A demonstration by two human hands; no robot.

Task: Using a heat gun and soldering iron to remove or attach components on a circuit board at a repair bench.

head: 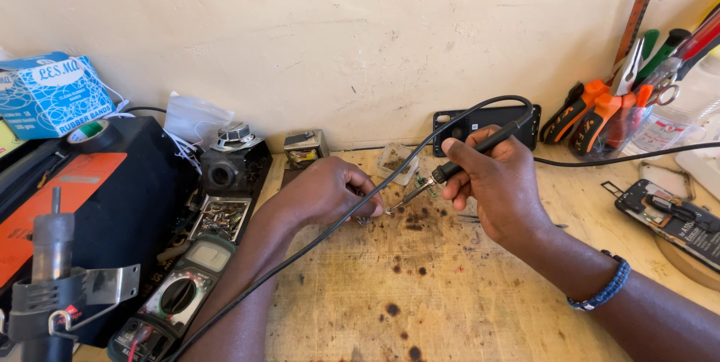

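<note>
My right hand [499,182] grips a black soldering iron [465,156] like a pen, its metal tip pointing down-left to a small part on the wooden bench [450,287]. My left hand [330,193] is curled with its fingertips pinching that small metal part [370,217] right at the iron's tip. The part is too small to identify. The iron's black cable [322,234] loops over my right hand and runs down-left across my left forearm.
A green multimeter [176,298] and a tray of small metal parts [220,218] lie at the left beside a black case [112,197]. A hot-air tool [49,287] stands at the front left. Pliers and screwdrivers [607,111] fill a holder at the back right. An opened phone [675,216] lies at the right.
</note>
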